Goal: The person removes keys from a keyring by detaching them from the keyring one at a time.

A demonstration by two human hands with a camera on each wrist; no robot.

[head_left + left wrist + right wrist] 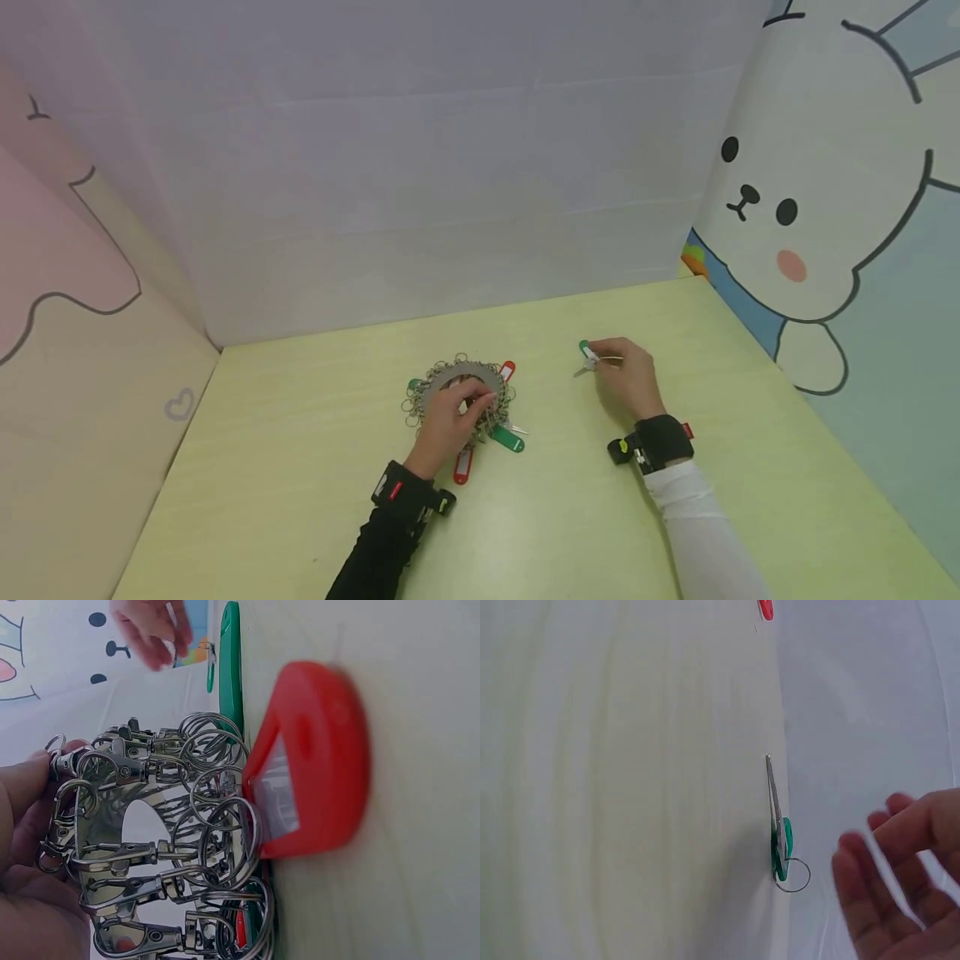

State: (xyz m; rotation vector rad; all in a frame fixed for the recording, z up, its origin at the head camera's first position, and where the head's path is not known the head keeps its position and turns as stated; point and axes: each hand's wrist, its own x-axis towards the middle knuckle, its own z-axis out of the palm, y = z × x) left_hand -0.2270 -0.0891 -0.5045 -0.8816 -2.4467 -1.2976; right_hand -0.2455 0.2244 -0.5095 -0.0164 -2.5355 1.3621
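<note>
A flat grey metal ring (462, 369) lies on the table, hung all round with swivel clasps (124, 855) and split rings. My left hand (447, 423) reaches over its near side; thumb and finger pinch a clasp (69, 761) at the rim. A red key tag (326, 757) and a green key tag (508, 438) stick out from the ring. My right hand (628, 375) is over a key (773, 784) with a green tag (788, 832) and a split ring (808, 876). In the right wrist view its loosely bent fingers (855, 877) are apart from the key.
Another red tag (462, 467) points toward me from the ring's near side, and one more red tag (507, 370) lies at its far right. The pale yellow table (300, 500) ends at a white sheet (420, 200) behind; printed cloths (817, 167) hang at both sides.
</note>
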